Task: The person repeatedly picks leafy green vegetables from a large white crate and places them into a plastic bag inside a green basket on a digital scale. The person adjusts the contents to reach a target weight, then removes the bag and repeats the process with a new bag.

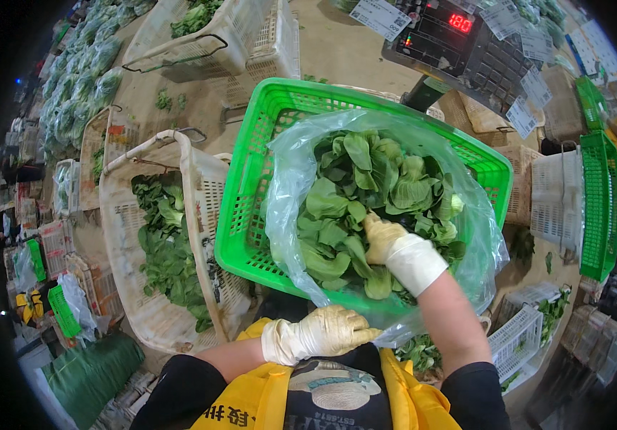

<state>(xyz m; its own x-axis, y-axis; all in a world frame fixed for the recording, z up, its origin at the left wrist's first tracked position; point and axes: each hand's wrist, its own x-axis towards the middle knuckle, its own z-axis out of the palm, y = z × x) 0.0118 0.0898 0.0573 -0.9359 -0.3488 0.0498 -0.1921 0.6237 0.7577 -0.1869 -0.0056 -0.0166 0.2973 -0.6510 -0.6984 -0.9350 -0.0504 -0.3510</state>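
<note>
A clear plastic bag (pixel 293 215) sits wide-mouthed inside a green plastic crate (pixel 257 161). Leafy bok choy (pixel 327 199) fills the bag, some heads with pale stems showing. My left hand (pixel 330 330), in a whitish glove, pinches the bag's near rim between thumb and fingers. Deep among the leaves, near the middle of the bag, is my right hand (pixel 386 239), gloved too. Its fingertips are partly covered by greens, so whether they grip a head cannot be told.
A digital scale (pixel 459 59) with a lit display and stuck-on labels stands beyond the crate. To the left, a large white crate (pixel 120 258) holds loose greens (pixel 168 258). Bagged vegetables (pixel 82 75) are piled at far left. A white basket (pixel 518 338) stands at right.
</note>
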